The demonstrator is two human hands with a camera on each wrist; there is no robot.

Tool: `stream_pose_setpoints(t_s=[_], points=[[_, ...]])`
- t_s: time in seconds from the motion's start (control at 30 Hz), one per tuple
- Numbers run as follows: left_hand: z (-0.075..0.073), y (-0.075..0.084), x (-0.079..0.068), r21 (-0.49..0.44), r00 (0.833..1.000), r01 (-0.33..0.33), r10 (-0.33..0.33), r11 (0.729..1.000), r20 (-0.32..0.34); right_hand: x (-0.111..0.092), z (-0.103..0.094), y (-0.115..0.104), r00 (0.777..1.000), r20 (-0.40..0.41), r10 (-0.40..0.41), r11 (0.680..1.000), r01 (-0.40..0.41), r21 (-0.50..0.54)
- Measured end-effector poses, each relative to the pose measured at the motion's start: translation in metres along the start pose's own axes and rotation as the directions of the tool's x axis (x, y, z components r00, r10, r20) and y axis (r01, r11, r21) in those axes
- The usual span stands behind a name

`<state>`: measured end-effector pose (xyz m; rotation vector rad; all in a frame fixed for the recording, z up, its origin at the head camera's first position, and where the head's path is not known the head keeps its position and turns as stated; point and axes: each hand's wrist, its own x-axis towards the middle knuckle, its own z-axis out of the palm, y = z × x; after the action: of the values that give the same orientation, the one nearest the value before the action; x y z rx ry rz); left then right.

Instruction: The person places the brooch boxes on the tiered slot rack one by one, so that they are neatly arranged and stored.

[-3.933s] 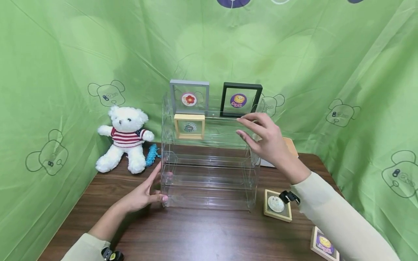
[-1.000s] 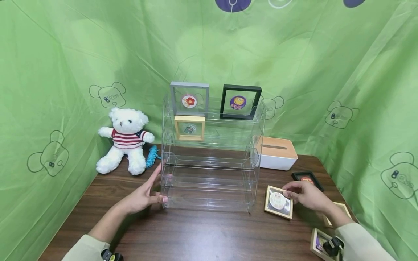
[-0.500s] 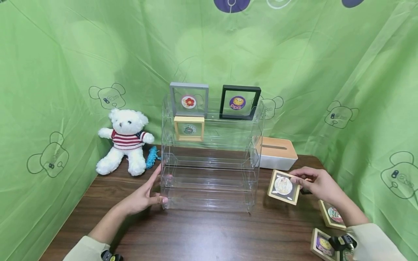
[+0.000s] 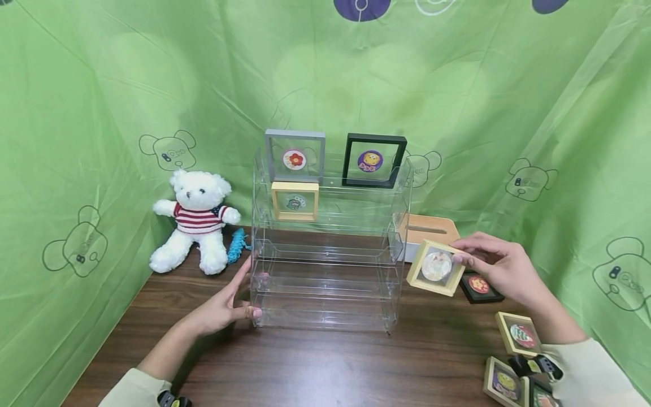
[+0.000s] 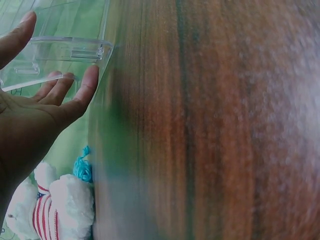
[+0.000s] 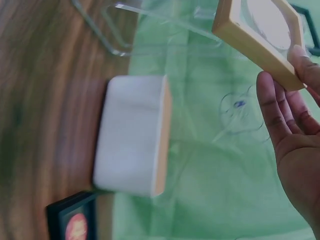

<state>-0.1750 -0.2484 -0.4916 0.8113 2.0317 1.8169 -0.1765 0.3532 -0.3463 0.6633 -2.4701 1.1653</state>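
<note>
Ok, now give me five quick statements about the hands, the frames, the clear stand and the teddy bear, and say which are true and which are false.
1. The right hand holds a pale wooden frame. True.
2. The left hand is at the right side of the clear stand. False: it is at the left side.
3. On the top tier, the gray frame stands to the left of a black frame. True.
4. The teddy bear is dressed in plain blue. False: it is dressed mainly in red and white stripes.
5. A smaller wooden frame sits lower on the stand than the gray one. True.
</note>
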Motion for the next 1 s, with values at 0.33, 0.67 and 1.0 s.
stream_pose_setpoints(t_s=[0.33, 0.67, 1.0], points=[[0.001, 0.001, 0.0, 0.033, 0.999, 0.04, -0.039, 0.999, -0.028, 0.032, 0.012, -0.036, 0.997, -0.056, -0.05, 0.998, 0.053, 0.04], [0.0, -0.001, -0.001, 0.041, 0.999, 0.034, -0.033, 0.999, -0.034, 0.065, 0.03, -0.061, 0.983, -0.123, -0.135, 0.934, 0.168, 0.317], [0.001, 0.0, 0.0, 0.046, 0.998, 0.055, -0.053, 0.997, -0.043, 0.09, 0.044, -0.087, 0.979, -0.172, -0.111, 0.948, 0.156, 0.278]])
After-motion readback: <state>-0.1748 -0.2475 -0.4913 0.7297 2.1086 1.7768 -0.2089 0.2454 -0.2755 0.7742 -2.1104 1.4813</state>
